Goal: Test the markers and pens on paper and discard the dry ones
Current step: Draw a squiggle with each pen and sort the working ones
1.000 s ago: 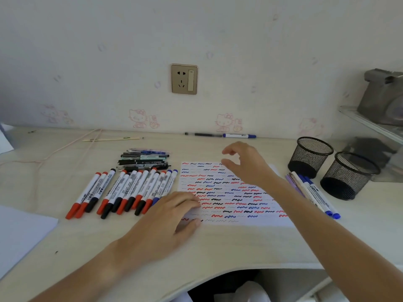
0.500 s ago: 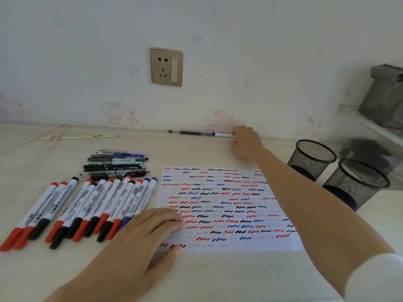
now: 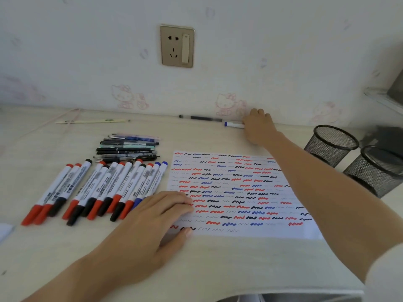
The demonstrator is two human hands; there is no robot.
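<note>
marker [image 3: 233, 124] in right hand [image 3: 258, 125] grip.

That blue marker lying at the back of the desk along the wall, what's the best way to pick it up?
Take the blue marker by its white barrel, from above and from the desk side. It lies flat, lengthwise along the wall, so there is no room behind it. The right hand already covers its right end. The black pen lies end to end with it, so pinch to the right of the blue tip.

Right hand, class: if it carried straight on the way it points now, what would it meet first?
The right hand, already at the blue-capped marker, would probably meet the wall just behind; the gap is hard to judge.
</note>
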